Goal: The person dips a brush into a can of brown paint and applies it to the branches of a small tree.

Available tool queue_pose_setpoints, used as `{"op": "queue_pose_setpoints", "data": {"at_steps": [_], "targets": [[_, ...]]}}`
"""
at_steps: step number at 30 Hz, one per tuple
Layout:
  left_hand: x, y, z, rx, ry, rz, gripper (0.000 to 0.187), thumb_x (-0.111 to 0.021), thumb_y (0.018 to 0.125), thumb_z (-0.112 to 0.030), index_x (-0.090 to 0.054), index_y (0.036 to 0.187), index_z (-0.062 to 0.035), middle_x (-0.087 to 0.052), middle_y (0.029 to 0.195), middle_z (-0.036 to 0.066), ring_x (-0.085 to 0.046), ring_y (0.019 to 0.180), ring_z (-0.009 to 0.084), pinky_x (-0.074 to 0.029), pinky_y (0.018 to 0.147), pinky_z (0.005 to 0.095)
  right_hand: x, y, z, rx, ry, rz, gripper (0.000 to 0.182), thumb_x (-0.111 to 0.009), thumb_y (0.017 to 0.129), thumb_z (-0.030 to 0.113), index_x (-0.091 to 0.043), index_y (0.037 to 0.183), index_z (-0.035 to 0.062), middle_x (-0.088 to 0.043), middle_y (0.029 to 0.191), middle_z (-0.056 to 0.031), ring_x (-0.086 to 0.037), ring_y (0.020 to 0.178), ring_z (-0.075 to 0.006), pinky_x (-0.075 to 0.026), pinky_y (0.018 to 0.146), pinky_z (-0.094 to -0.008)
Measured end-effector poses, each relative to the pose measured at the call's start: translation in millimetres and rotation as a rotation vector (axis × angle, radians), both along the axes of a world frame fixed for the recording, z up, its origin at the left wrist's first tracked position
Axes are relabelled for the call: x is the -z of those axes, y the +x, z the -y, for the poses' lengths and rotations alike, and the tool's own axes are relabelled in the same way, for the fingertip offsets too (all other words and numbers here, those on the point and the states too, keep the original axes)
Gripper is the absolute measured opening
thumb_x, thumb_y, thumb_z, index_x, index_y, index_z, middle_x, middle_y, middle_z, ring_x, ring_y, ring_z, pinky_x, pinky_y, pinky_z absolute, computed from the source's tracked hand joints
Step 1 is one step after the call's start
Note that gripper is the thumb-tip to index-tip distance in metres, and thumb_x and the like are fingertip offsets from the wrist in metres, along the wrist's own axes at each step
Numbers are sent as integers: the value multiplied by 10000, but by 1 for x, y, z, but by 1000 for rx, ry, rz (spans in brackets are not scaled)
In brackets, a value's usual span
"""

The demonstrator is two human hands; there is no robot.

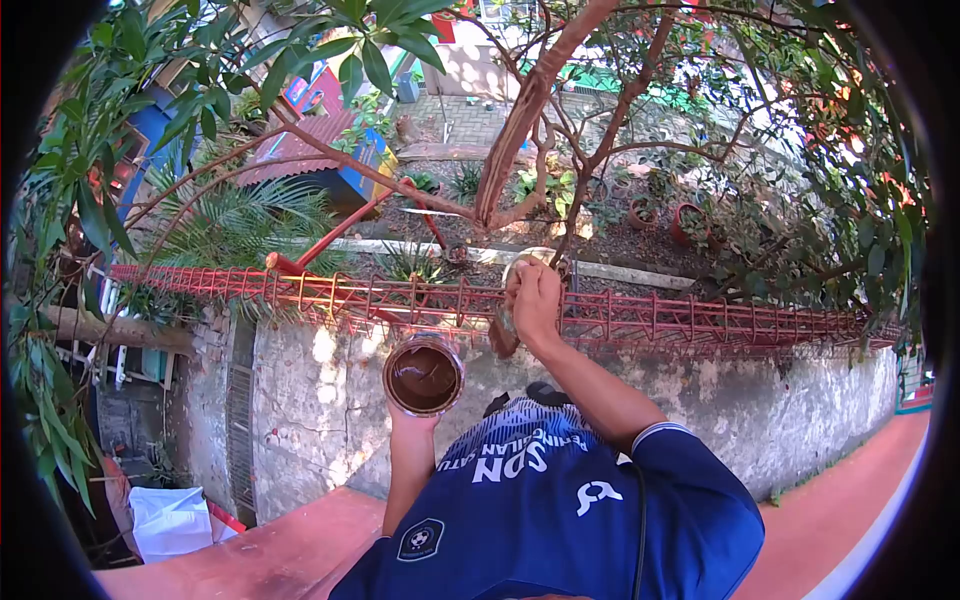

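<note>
My left hand is wrapped round the lower side of an open paint can, mostly hidden beneath it. Dark reddish-brown paint lies inside, and smears of it run along the rim. Higher up and to the right, my right hand is closed on a paintbrush. Its brown-coated bristles hang downward, while the fingers cover much of the handle. Both the hand and the brush overlap a long red framework of metal bars in this view. A pale round object shows just behind the fingers.
A weathered wall runs below the bars. Tree branches hang close above my right hand, with leaves at the left. Past the bars are a garden bed and potted plants. A red ledge lies at lower left.
</note>
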State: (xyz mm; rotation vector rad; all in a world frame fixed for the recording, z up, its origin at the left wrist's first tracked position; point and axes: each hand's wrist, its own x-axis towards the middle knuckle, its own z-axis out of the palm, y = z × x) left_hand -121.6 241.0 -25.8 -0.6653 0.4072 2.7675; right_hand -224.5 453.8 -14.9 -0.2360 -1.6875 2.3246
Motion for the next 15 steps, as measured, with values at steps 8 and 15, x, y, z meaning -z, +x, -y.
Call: {"op": "queue_pose_setpoints", "data": {"at_steps": [8, 15], "targets": [[-1, 2, 0, -20, -41, 2, 499, -461, 1003, -446, -629, 1274, -62, -662, 1265, 192, -643, 1159, 396, -550, 967, 565, 12, -52, 5, 293, 378, -122, 297, -476, 999, 150, -484, 728, 29, -443, 588, 11, -389, 515, -72, -330, 490, -289], [-4, 9, 0, -27, -64, -17, 506, -459, 1004, -436, -617, 1295, -53, -663, 1258, 197, -642, 1162, 389, -558, 960, 549, 3, -78, 5, 256, 267, -259, 234, -518, 990, 141, -517, 802, 2, -417, 571, -21, -392, 540, -97, -321, 500, -339]]}}
